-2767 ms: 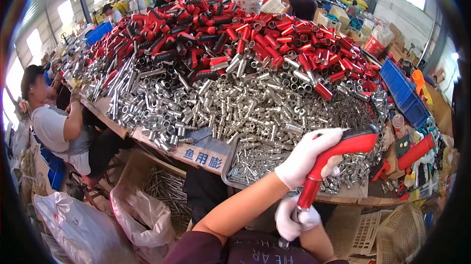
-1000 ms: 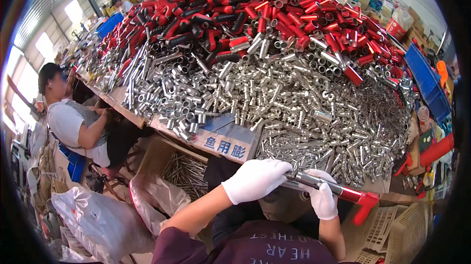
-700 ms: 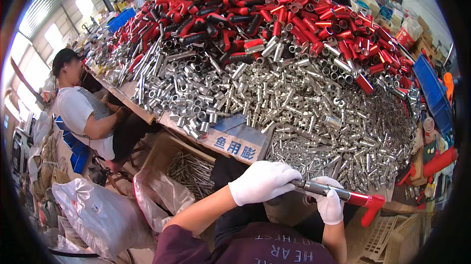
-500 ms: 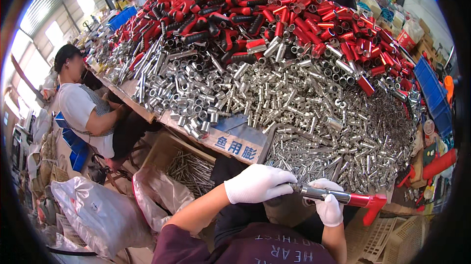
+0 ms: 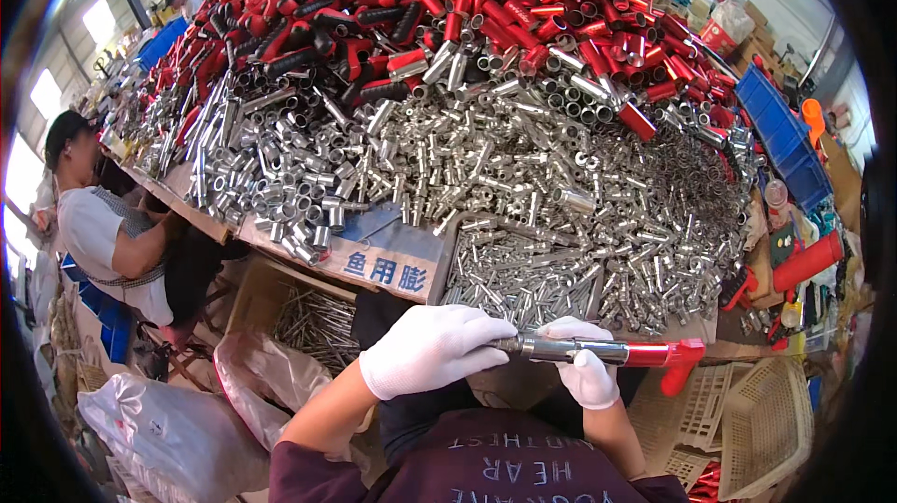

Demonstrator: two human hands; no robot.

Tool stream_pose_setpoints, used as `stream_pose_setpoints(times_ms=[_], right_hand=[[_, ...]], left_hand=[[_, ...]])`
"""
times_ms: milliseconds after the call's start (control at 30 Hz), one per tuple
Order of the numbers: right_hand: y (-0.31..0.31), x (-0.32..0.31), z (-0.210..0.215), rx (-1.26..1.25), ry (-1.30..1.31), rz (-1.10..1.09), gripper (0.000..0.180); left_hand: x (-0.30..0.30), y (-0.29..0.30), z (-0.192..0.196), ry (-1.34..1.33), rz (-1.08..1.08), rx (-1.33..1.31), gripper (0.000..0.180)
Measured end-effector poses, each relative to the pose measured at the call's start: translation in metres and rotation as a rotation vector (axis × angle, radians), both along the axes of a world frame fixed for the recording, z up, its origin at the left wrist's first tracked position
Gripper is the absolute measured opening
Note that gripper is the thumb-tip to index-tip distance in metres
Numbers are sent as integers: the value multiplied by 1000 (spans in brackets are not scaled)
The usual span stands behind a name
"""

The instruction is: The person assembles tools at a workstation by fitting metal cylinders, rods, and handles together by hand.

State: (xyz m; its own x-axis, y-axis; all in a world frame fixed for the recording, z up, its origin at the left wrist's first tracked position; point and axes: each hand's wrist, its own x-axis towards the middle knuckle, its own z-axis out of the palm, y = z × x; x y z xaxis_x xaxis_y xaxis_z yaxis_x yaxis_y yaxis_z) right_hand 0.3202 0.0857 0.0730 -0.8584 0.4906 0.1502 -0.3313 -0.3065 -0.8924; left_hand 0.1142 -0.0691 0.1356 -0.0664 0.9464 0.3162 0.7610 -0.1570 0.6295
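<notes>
My left hand (image 5: pixel 432 349) was gloved in white, and its fingers (image 5: pixel 486 330) were curled together over the bare end of a metal tube (image 5: pixel 572 350), gripping it. My right hand (image 5: pixel 586 370), in the same kind of glove, was clamped around the middle of that tube from below, fingers wrapped shut on it. The tube lay level between my hands, and beyond my right fingers it ended in a red handle (image 5: pixel 675 358) that bent downward.

Just past my fingertips, farther from me, stood the edge of a big table (image 5: pixel 280 243) heaped with shiny metal fittings (image 5: pixel 523 185); farther back the heap turned to red-sleeved tubes (image 5: pixel 561 17). A blue sign (image 5: pixel 383 265) leaned on the table edge, a little to the left of my left fingers. Below and to the left of them sat a cardboard box of thin metal rods (image 5: pixel 313 321) and a grey plastic sack (image 5: pixel 177 438). Well off to the left a person in a white shirt (image 5: pixel 98 232) sat at the table. To the right of my right fingers were pale plastic baskets (image 5: pixel 747 419), and a blue crate (image 5: pixel 785 143) lay farther off.
</notes>
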Motion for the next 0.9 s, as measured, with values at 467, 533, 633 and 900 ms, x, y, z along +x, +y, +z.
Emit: stream_pose_setpoints(times_ms=[467, 533, 633, 900], right_hand=[[14, 6, -23, 2, -62, -235, 44], [19, 6, -36, -15, -27, -240, 35], [21, -2, -35, -109, 37, -209, 37], [27, -8, -43, -188, 70, -192, 37]], left_hand=[[-82, -21, -56, -46, 783, 381, 51], [-149, -47, -93, -113, 1390, 638, 52], [-200, -72, -122, -79, 1629, 335, 62], [-228, -35, -128, -399, 1644, 605, 36]])
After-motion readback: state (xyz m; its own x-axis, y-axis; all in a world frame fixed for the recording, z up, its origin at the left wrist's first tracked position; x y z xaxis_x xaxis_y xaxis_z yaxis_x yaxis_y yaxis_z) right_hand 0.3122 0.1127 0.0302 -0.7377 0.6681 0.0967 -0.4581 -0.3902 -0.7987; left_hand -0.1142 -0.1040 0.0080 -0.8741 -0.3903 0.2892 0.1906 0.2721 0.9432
